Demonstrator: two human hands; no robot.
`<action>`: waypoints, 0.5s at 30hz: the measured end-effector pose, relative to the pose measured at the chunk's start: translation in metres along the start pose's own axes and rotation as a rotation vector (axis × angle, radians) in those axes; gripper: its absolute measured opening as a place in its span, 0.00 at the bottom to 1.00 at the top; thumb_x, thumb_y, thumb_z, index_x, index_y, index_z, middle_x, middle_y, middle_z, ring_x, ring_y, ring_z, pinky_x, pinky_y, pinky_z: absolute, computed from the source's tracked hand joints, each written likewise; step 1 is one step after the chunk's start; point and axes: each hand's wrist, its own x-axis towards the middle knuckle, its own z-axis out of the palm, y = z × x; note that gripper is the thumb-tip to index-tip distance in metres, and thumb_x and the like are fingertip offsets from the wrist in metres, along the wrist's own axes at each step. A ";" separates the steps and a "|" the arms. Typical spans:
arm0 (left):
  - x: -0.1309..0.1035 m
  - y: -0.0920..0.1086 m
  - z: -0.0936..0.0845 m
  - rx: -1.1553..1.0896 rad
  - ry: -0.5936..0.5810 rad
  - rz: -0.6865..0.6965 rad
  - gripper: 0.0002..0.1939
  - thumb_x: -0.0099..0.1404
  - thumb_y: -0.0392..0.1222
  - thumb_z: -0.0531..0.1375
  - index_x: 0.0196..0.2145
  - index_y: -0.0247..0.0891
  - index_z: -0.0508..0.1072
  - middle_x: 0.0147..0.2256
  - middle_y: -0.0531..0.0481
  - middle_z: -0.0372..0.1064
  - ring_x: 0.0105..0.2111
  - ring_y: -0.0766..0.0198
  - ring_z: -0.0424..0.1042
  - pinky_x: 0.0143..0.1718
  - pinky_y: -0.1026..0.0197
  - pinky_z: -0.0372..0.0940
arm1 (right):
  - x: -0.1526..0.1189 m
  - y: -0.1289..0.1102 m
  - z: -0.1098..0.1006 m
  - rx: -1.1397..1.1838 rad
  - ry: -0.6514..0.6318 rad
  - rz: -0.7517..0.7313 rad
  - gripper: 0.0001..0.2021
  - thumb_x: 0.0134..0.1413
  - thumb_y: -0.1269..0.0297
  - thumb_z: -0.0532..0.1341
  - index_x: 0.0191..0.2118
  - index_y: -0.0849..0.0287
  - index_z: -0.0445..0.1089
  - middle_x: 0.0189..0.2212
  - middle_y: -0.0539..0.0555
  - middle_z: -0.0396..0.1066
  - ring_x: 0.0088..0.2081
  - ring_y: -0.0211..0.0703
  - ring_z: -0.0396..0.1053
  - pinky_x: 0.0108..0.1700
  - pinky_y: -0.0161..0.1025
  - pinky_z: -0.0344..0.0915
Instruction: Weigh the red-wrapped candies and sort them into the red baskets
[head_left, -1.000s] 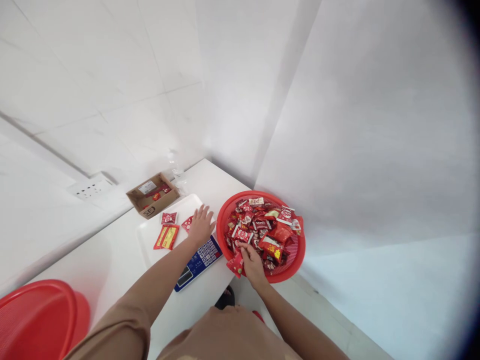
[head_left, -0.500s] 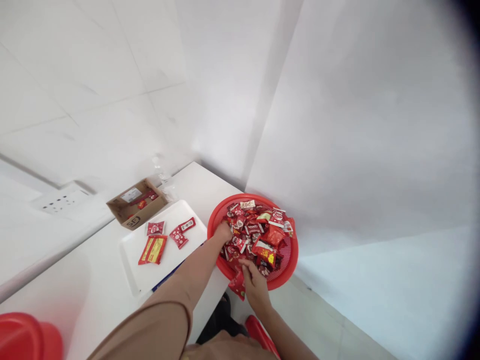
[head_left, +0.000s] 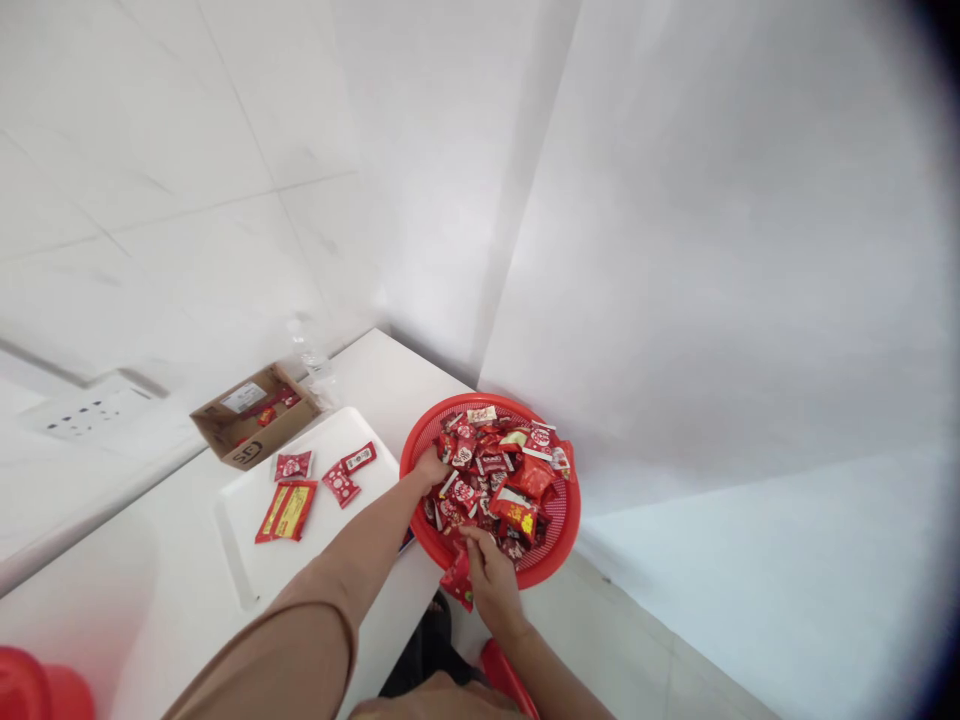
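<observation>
A round red basket point(head_left: 571, 535) at the table's corner is heaped with red-wrapped sweets point(head_left: 491, 465). Over the basket's left side is my left hand point(head_left: 432, 466), touching the sweets; its fingers are mostly hidden, so what it holds cannot be made out. My right hand point(head_left: 486, 566) is at the front rim, thumb and fingers pinched on a red packet point(head_left: 458, 580) that hangs over the edge. A white tray point(head_left: 240, 560) left of the basket carries several packets, among them a red and yellow one point(head_left: 286, 511).
Behind the tray stands an open cardboard box point(head_left: 259, 440) with red packets inside, beside a clear plastic bottle point(head_left: 307, 345). A red container point(head_left: 45, 688) is at the bottom left. White walls rise behind the table point(head_left: 375, 365).
The whole view has shifted slightly, so everything appears a little further left. Both hands keep nearly the same places at the basket, and the right one still pinches the red packet.
</observation>
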 end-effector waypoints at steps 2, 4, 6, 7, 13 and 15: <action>-0.009 0.007 -0.004 -0.096 -0.016 -0.003 0.25 0.49 0.38 0.66 0.45 0.34 0.67 0.43 0.39 0.72 0.38 0.55 0.73 0.35 0.58 0.68 | 0.000 0.000 -0.001 0.020 -0.006 0.005 0.17 0.58 0.56 0.50 0.43 0.57 0.71 0.40 0.56 0.74 0.43 0.43 0.71 0.47 0.39 0.65; -0.020 0.014 -0.011 -0.186 -0.037 0.016 0.27 0.50 0.38 0.66 0.49 0.36 0.65 0.45 0.40 0.71 0.37 0.57 0.73 0.34 0.59 0.69 | 0.000 0.000 -0.002 0.049 -0.019 0.019 0.17 0.57 0.55 0.50 0.43 0.57 0.71 0.40 0.56 0.74 0.43 0.44 0.71 0.47 0.39 0.65; -0.034 0.022 -0.019 -0.252 -0.055 0.050 0.28 0.51 0.39 0.66 0.50 0.38 0.65 0.47 0.40 0.69 0.38 0.58 0.73 0.36 0.58 0.70 | 0.001 -0.001 -0.003 0.082 -0.021 0.046 0.17 0.56 0.54 0.51 0.42 0.58 0.71 0.40 0.56 0.74 0.42 0.44 0.71 0.47 0.40 0.65; -0.042 0.024 -0.024 -0.282 -0.065 0.064 0.29 0.51 0.39 0.66 0.50 0.38 0.65 0.48 0.41 0.69 0.38 0.58 0.72 0.37 0.58 0.70 | 0.003 -0.001 -0.003 0.099 -0.009 0.064 0.17 0.56 0.53 0.51 0.41 0.58 0.71 0.39 0.56 0.74 0.42 0.44 0.70 0.46 0.40 0.65; -0.104 0.022 -0.050 -0.580 -0.256 0.034 0.24 0.51 0.43 0.67 0.45 0.38 0.67 0.48 0.41 0.69 0.40 0.59 0.72 0.39 0.57 0.71 | 0.025 0.002 -0.013 0.243 0.157 0.242 0.18 0.47 0.51 0.58 0.39 0.56 0.72 0.33 0.52 0.74 0.35 0.44 0.70 0.38 0.40 0.66; -0.127 0.015 -0.056 -0.646 -0.276 0.002 0.21 0.54 0.47 0.65 0.43 0.37 0.68 0.45 0.41 0.71 0.39 0.59 0.73 0.38 0.57 0.71 | 0.036 0.003 -0.017 0.335 0.191 0.297 0.18 0.44 0.51 0.59 0.40 0.56 0.72 0.30 0.50 0.73 0.33 0.43 0.70 0.35 0.39 0.67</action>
